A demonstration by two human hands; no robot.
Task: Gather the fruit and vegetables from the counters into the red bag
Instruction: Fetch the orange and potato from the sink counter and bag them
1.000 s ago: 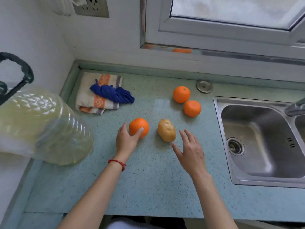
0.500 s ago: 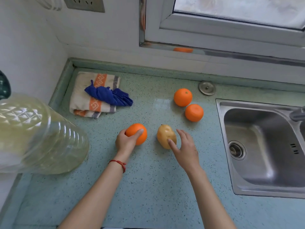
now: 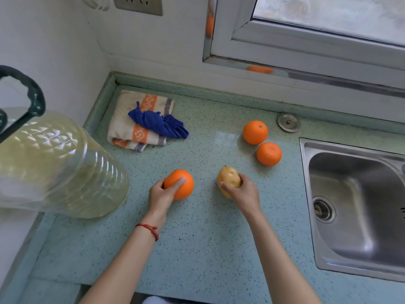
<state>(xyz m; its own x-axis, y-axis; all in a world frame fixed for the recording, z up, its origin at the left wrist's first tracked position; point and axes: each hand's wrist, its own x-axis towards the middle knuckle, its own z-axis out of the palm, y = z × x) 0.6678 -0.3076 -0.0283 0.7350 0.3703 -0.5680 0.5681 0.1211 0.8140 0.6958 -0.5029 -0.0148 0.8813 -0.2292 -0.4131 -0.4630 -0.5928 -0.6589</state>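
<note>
Both grips are closed on produce: the left hand (image 3: 161,195) wraps its fingers and thumb round an orange (image 3: 179,183), and the right hand (image 3: 243,191) curls round a yellow-brown potato (image 3: 228,181), thumb on the near side and fingers behind. Taking one item in each hand looks like a way to halve the trips to the bag, and each hand comes at its item from the near side, which suits a lift straight up and back toward the body. Whether either item has left the surface (image 3: 197,238) is hard to tell from this angle; both look to be at or just above it. Two more oranges, the far orange (image 3: 255,132) and the near orange (image 3: 269,154), sit touching or nearly so, beyond the right hand and close to the sink (image 3: 350,205), so they remain to be gathered. No red bag is in view; it is presumably somewhere behind or to one side. The surface is a speckled pale green stone top set into a corner of white wall, with a window (image 3: 306,29) above and a socket (image 3: 138,4) on the wall. A folded striped towel (image 3: 131,128) with a blue cloth (image 3: 157,123) on it lies in the back corner, and a large clear oil jug (image 3: 54,167) with a dark handle looms at the left.
</note>
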